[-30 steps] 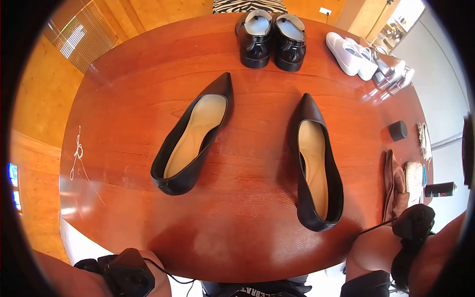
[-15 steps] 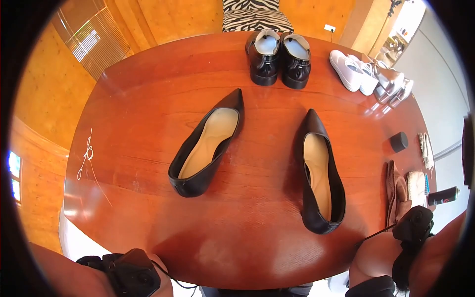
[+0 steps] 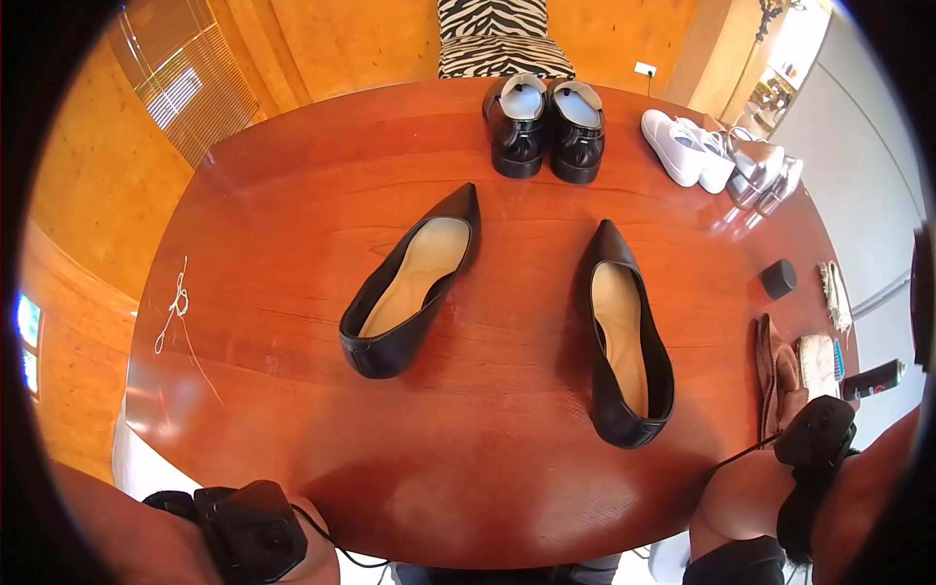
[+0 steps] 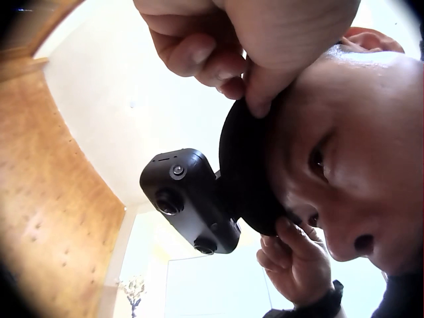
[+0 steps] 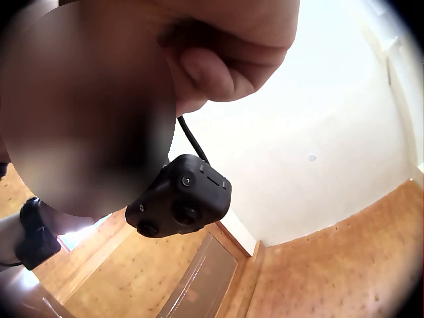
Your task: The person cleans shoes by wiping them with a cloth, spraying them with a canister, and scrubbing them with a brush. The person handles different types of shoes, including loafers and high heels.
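My left hand (image 4: 245, 43) pinches the upper edge of a black headband (image 4: 245, 165) with thumb and fingertips in the left wrist view. Lower down, my right hand (image 4: 298, 265) grips the band's other side. A black camera (image 4: 192, 202) is fixed to the front of this band, worn on the head. The right wrist view shows my right hand (image 5: 232, 50) with curled fingers beside the head; a blurred patch hides its grip. In the head view, only forearms with wrist cameras appear at the bottom. Two black pointed pumps (image 3: 414, 292) (image 3: 629, 361) stand apart on the table.
On the brown table (image 3: 487, 487), glossy black shoes (image 3: 546, 136) stand at the back. White sneakers (image 3: 687, 151) and silver shoes (image 3: 765, 171) are back right. A brown cloth (image 3: 775, 375), brush (image 3: 817, 366), black cap (image 3: 778, 279) and spray can (image 3: 873, 380) line the right; white string (image 3: 177, 307) lies left.
The head view has tilted upward and shifted slightly, so the table and shoes sit lower in it. The pumps keep their places on the table, and both forearms stay at the bottom edge.
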Demonstrator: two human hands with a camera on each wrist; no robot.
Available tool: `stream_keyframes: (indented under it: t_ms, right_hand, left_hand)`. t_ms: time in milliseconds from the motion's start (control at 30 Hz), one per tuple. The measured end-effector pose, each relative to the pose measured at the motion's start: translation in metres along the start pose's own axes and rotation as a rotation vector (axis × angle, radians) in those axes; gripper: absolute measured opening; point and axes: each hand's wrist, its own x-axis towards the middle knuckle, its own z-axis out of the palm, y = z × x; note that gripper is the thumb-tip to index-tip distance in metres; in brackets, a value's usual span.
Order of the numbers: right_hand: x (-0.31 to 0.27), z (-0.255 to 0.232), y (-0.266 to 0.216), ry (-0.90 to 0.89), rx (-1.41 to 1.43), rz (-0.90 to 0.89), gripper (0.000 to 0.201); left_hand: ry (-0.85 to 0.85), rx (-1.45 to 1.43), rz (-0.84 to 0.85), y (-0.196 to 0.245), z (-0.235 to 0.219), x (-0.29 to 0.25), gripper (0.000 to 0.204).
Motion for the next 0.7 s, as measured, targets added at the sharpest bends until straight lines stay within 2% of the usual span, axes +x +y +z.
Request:
stream_keyframes:
  t_ms: [700]
  right_hand:
    - [0.0025,-0.0044,-0.001,-0.002,-0.004,0.007,0.05]
  left_hand:
    - [0.006,0.003,-0.009,0.0049,-0.0064,-0.0011,0.045]
